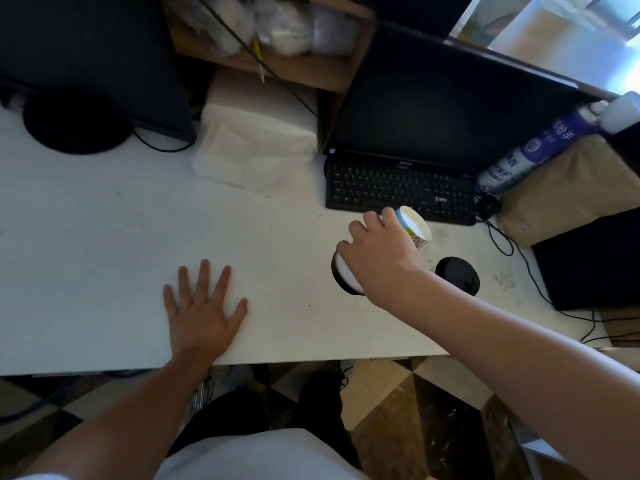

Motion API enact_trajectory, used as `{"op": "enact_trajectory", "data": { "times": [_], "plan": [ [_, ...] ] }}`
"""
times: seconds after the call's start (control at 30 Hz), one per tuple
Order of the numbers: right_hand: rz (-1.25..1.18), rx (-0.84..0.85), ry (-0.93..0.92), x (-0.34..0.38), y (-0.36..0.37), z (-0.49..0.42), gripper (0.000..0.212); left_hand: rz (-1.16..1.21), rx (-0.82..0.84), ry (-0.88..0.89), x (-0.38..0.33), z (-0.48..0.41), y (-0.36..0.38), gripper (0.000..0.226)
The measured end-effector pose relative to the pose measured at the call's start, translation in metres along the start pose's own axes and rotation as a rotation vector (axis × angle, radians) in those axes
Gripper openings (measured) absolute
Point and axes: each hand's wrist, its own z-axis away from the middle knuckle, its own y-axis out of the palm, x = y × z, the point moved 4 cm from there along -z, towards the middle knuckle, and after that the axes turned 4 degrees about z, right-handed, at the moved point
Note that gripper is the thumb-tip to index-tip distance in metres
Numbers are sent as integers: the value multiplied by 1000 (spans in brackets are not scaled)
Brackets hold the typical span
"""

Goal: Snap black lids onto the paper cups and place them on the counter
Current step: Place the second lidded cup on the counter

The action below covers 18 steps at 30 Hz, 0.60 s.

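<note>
Head view: fingers (360,228) of the right hand (377,258) curl round a tilted paper cup (414,227), with the left hand (202,313) spread flat on the surface (104,237). The cup should stand upright before the black lid (457,273) is pressed on squarely.

A white counter (104,220) is carrying a black keyboard (398,185), a stack of white napkins (256,147) and a round monitor base (72,129); a black lid (457,273) is lying near the keyboard.

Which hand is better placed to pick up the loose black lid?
Left, likely. The left hand rests flat and empty on the counter; the right hand grips a paper cup, though the black lid lies nearer to it.
</note>
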Motion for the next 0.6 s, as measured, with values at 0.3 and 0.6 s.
{"op": "enact_trajectory", "data": {
  "times": [0.3,0.6],
  "plan": [
    [-513,-126,59,-28,-1,1,66,11,-6,5,0,0,0,78],
    [-1709,-55,102,3,10,8,83,12,-4,2,0,1,0,78]
  ]
}}
